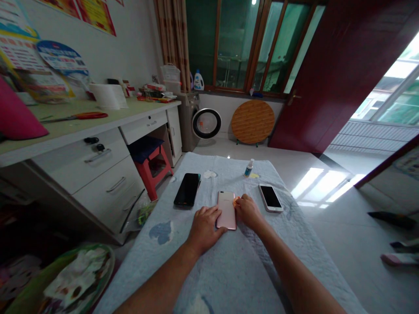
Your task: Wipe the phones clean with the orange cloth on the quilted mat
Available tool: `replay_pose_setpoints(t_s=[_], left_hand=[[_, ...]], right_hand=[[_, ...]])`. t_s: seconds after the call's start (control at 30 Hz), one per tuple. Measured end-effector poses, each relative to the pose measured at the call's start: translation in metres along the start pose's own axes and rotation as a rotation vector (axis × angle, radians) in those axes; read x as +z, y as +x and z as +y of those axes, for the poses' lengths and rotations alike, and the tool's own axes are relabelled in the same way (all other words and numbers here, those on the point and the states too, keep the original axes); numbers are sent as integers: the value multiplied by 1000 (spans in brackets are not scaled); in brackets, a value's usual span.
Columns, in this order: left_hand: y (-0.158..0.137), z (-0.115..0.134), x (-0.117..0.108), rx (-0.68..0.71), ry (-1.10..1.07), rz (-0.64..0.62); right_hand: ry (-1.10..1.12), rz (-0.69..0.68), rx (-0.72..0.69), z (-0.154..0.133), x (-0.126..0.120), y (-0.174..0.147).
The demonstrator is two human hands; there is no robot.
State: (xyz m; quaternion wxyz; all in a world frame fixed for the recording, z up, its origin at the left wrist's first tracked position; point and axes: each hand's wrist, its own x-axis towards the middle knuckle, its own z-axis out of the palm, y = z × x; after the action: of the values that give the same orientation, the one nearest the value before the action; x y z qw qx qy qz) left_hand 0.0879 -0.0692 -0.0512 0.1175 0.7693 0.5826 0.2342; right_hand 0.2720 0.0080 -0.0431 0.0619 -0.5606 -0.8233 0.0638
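A rose-gold smartphone [226, 211] lies back side up on the cloth-covered table, its camera at the far end. My left hand [204, 226] grips it at the left edge, thumb at the near end and fingers along the side. At its right edge, my right hand [248, 211] pinches a small orange cloth [236, 201] against the phone; most of the cloth is hidden by the fingers. To the left lies a large black phone [187, 190], screen up. A white phone [270, 198] with a dark screen rests to the right. Beyond stands a small spray bottle [248, 168].
A pale blue patterned cloth [235, 270] covers the table. Along the left runs a desk [144, 113] with drawers, with a red stool [152, 168] partly beneath it. A waste bin [109, 261] stands at lower left. Beyond are a washing machine [190, 120] with its door open and a round wooden tabletop [253, 122].
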Motion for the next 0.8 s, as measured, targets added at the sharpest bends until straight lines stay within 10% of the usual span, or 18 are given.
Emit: replay_pose_setpoints(t_s=[0.8], left_hand=[[1, -2, 5, 4, 5, 18]], right_hand=[[272, 51, -174, -24, -12, -88]])
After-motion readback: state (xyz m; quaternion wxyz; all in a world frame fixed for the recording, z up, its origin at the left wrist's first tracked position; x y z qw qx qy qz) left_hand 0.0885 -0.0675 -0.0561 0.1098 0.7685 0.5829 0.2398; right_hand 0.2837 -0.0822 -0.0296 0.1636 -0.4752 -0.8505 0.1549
